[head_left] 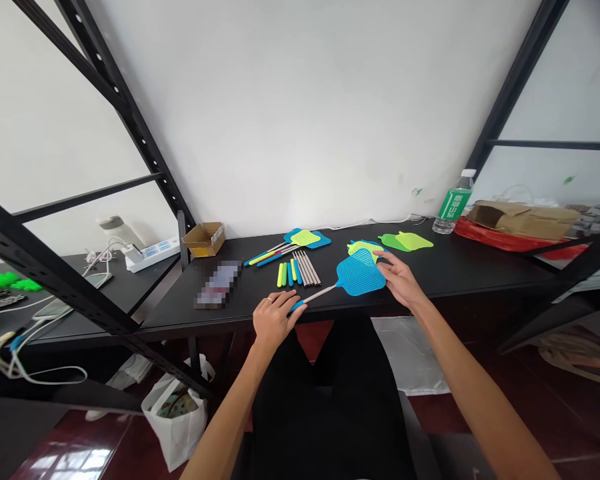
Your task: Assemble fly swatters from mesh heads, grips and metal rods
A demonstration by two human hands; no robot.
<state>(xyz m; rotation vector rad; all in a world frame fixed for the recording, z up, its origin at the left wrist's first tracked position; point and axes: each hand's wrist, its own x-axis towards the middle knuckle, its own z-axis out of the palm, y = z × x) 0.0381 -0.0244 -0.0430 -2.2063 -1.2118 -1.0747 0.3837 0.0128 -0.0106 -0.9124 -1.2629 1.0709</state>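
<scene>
The hands lie apart on a blue fly swatter (360,275) on the black desk (460,270): left hand (275,319) over its grip at seven o'clock, right hand (401,280) touching its mesh at three.

Steel rods (306,268) and colored handle sleeves (287,273) are crowding one o'clock from the left hand (275,319), and a black shelf upright (184,237) is blocking ten o'clock. Lime swatter heads (406,241) are obstructing twelve o'clock from the right hand (401,280), while a passage is opening toward three o'clock.
</scene>
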